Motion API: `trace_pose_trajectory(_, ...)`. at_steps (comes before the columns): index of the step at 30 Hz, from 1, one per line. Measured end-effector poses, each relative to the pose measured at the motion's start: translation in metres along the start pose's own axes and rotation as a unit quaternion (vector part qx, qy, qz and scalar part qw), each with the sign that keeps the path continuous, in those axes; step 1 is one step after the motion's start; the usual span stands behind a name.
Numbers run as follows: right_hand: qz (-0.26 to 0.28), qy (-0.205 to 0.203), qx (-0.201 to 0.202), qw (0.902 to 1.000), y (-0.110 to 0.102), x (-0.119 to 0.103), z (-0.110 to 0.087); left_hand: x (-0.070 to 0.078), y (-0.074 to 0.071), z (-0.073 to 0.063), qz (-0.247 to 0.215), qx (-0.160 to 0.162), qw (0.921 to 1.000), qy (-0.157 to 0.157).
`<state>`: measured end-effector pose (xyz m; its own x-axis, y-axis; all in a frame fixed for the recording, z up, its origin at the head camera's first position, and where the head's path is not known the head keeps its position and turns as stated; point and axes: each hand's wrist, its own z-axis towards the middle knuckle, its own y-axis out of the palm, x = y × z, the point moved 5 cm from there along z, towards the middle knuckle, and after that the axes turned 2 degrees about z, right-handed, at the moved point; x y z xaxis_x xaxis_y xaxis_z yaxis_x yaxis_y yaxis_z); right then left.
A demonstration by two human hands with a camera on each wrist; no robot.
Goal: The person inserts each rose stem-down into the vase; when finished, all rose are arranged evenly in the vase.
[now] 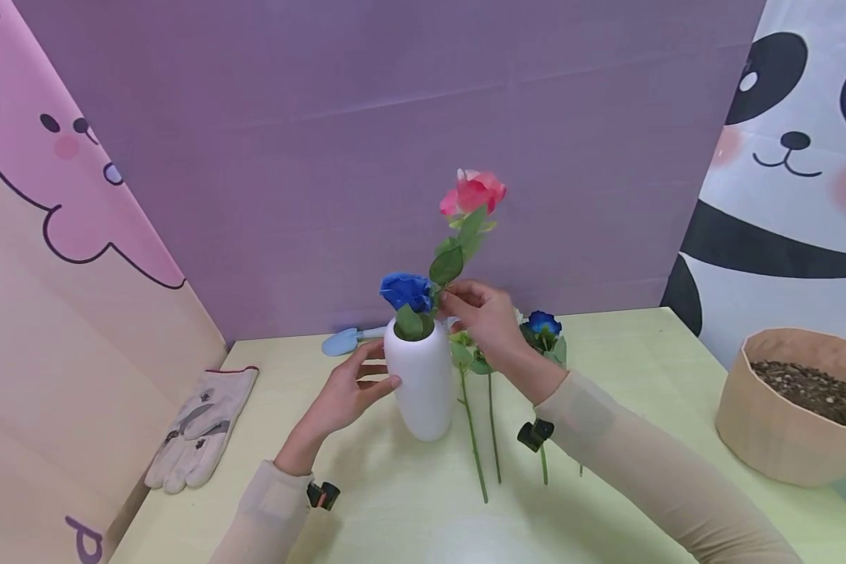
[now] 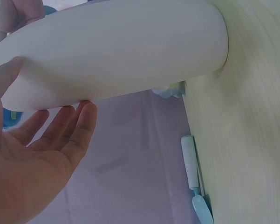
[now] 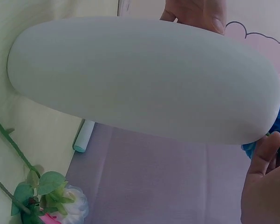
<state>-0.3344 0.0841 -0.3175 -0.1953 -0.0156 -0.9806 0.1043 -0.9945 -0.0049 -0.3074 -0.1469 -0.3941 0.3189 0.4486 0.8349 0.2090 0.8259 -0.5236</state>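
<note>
A white vase [image 1: 421,384] stands upright on the table with a blue rose [image 1: 406,291] in its mouth. My left hand [image 1: 348,392] holds the vase from the left side; the left wrist view shows the thumb and fingertips [image 2: 87,109] against its wall. Above the rim, my right hand [image 1: 489,321] pinches the stem of a pink rose [image 1: 474,193], whose bloom rises well over the blue one. The lower end of that stem is hidden by the vase and blue rose. In the right wrist view, the right thumb [image 3: 269,144] lies right by the vase's rim.
More flowers lie right of the vase, among them a blue rose [image 1: 543,323] and a white bloom [image 3: 74,205]. A blue hand trowel [image 1: 341,341] is behind the vase. Work gloves [image 1: 200,431] lie at the left, and a tan pot [image 1: 761,423] of soil stands at the right.
</note>
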Motion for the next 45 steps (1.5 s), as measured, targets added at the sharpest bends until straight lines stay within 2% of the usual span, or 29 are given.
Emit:
trace_pose_trajectory(13, -0.047, 0.049, -0.046, 0.9967, 0.005, 0.008, 0.002, 0.001, 0.0, 0.0, -0.002, -0.004, 1.0, 0.003)
trace_pose_trajectory(20, -0.05, 0.051, -0.072, 0.9948, 0.001, 0.012, -0.001, -0.001, 0.0, 0.0, -0.007, -0.005, 1.0, 0.002)
trace_pose_trajectory(28, -0.046, 0.068, -0.08, 0.9933, -0.015, 0.022, -0.003, -0.001, 0.0, 0.0, -0.01, -0.006, 0.9999, 0.005)
trace_pose_trajectory(39, -0.079, 0.061, -0.077, 0.992, -0.045, 0.029, -0.009, 0.001, 0.0, 0.0, -0.005, 0.001, 1.0, 0.004)
trace_pose_trajectory(45, -0.102, 0.071, -0.069, 0.9899, -0.061, 0.03, -0.011, 0.002, 0.001, 0.0, -0.007, -0.001, 1.0, 0.003)
